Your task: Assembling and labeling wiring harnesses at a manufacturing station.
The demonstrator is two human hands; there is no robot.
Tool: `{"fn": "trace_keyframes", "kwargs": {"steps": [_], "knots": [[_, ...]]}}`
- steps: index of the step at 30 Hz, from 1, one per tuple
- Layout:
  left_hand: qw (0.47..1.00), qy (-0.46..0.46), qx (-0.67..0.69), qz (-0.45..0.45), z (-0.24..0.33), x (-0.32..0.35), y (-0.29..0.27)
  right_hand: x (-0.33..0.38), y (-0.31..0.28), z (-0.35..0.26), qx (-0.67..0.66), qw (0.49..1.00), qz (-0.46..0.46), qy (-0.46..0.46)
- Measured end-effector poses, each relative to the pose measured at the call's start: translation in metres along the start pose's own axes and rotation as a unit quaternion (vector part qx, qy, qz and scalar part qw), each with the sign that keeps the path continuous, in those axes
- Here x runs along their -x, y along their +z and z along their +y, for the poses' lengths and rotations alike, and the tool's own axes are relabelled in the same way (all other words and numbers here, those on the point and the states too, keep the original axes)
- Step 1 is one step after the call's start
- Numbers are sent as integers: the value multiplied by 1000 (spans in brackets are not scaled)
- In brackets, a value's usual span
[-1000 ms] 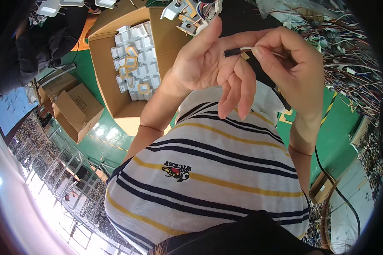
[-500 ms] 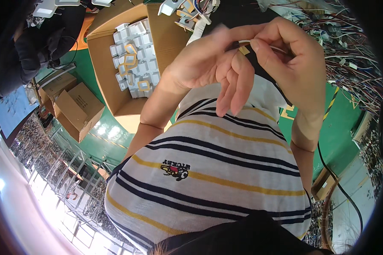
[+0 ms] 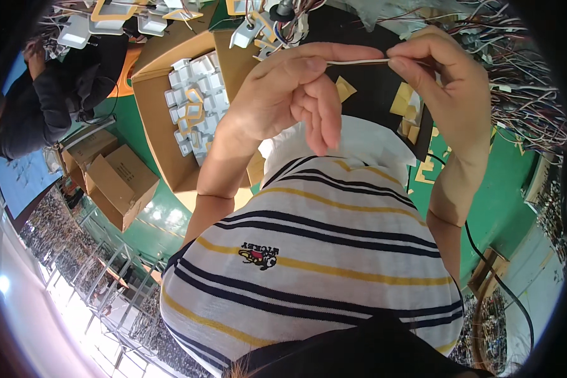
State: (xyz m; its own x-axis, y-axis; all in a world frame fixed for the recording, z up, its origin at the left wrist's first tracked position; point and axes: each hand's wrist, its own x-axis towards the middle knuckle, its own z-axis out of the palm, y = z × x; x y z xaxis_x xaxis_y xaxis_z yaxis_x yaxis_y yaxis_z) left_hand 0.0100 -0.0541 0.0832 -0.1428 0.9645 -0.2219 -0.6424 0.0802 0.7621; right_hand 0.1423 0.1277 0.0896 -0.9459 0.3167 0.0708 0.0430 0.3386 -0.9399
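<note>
A thin white wire (image 3: 359, 62) runs nearly straight between my two hands, in front of my chest. My left hand (image 3: 296, 88) pinches one end between thumb and index finger, its other fingers curled loosely downward. At the other end, the thumb and index finger of my right hand (image 3: 444, 75) are closed on the same wire. Part of the wire is hidden inside the right hand. Yellow paper pieces (image 3: 344, 89) lie on the black surface (image 3: 372, 94) below the wire.
On the left, an open cardboard box (image 3: 148, 94) holds many white plastic housings (image 3: 198, 85). More housings with wires (image 3: 249, 31) lie at the top. Bundled wires (image 3: 529, 94) fill the upper right. A co-worker's dark sleeve (image 3: 50, 107) and smaller cartons (image 3: 120, 179) are at far left.
My hands have moved apart, the left one going left, and the wire is now stretched between them. The black surface and paper pieces below show more.
</note>
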Motion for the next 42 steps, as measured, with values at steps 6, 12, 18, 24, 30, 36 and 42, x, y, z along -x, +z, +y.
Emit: {"fn": "trace_keyframes", "kwargs": {"steps": [6, 12, 18, 24, 30, 36, 42], "knots": [[992, -16, 67, -107, -6, -9, -20, -1, -7, 9, -13, 999, -49, -2], [981, 40, -189, 28, -21, -24, -20, -13, -3, -16, 105, 994, -15, 26], [971, 43, -211, -99, -15, -54, -25, -8, -15, 11, 241, 970, -27, -24], [972, 39, -202, 111, -59, -79, -13, -1, -15, 33, 239, 969, -25, -47], [995, -43, -26, 84, -111, -97, -41, 41, -2, 82, 315, 920, 147, -183], [970, -178, 109, 123, -142, -94, -33, 103, 30, 127, 278, 960, -22, 13], [962, -189, 138, 139, -156, -94, -39, 92, 33, 136, 379, 920, -81, 56]]}}
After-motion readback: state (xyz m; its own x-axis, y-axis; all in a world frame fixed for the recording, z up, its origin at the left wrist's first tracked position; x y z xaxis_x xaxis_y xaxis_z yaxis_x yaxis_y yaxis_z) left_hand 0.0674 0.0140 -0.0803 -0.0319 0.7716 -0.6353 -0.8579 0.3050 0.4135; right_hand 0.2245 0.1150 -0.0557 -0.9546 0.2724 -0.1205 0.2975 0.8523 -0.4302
